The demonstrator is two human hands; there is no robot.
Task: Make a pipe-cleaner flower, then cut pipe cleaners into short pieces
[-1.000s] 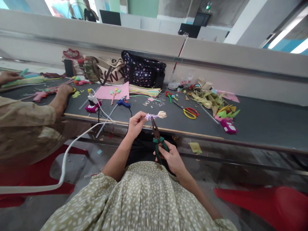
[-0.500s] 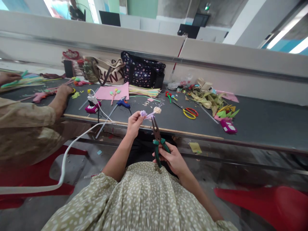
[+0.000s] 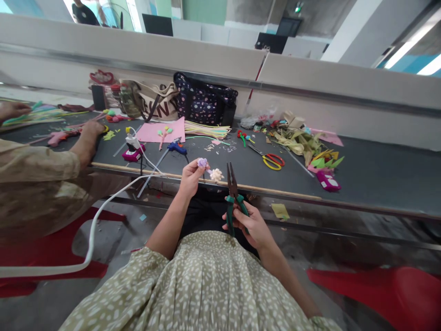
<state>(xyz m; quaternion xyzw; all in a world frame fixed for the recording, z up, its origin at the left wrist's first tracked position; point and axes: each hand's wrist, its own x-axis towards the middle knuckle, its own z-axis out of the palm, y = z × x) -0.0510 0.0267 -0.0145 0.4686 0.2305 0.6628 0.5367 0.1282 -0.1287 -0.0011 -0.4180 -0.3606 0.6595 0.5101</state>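
A small craft flower (image 3: 209,168), purple puff at one end and cream puff at the other, is pinched in the left hand (image 3: 190,177), fingers closed tight on the purple end. It's held up just in front of the table (image 3: 379,177) edge, above the lap. The pliers (image 3: 233,195) with green handles are gripped in the right hand (image 3: 251,225), fingers wrapped around the handles, nose pointed up. The pliers' tips are set just to the right of the flower, not touching it, and seem pretty much closed.

On the dark table behind, a blue glue gun (image 3: 176,147) is laid near a pink sheet (image 3: 164,130), with a bundle of yellow sticks (image 3: 206,130) beside that. Yellow-and-red scissors (image 3: 271,161) are parked further right, next to a heap of green scraps (image 3: 299,142). A dotted bag (image 3: 205,101) and a beige tote (image 3: 155,103) are propped against the back wall. A white cable (image 3: 103,207) is draped off the table edge. On the left, another person's hand (image 3: 90,131) is rested on the table.
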